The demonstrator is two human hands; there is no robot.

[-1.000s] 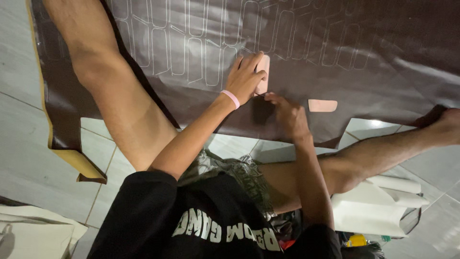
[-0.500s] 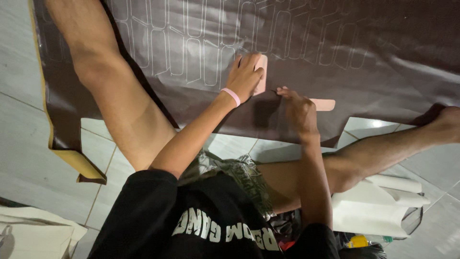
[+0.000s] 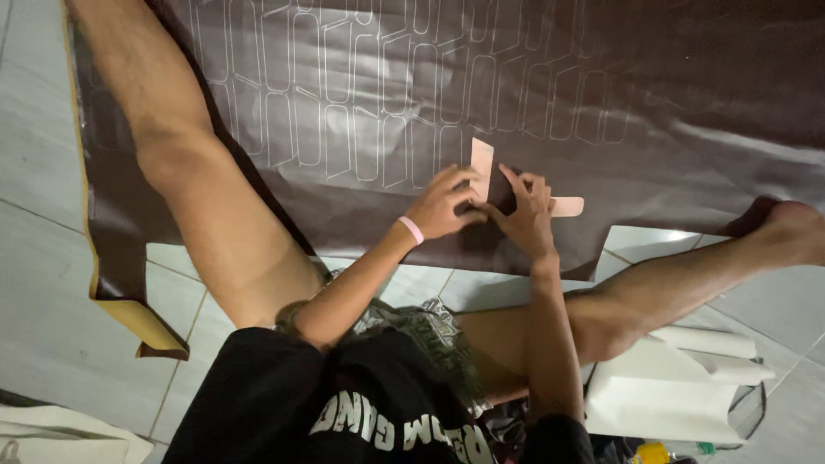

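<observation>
Two hands, left hand (image 3: 443, 204) and right hand (image 3: 522, 210), grip-press a pink template (image 3: 481, 165) on brown sheet (image 3: 670, 77) over floor tiles (image 3: 34, 283).

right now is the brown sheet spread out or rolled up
Spread out: the brown sheet lies open on the tiled floor, traced outlines showing, wrinkled, under both hands.

I'm sitting on the pale tiled floor (image 3: 51, 283) of what looks like a home workspace. A big brown sheet (image 3: 670, 94) with traced outlines covers it, with rolled white paper (image 3: 687, 378) beside my leg.
</observation>
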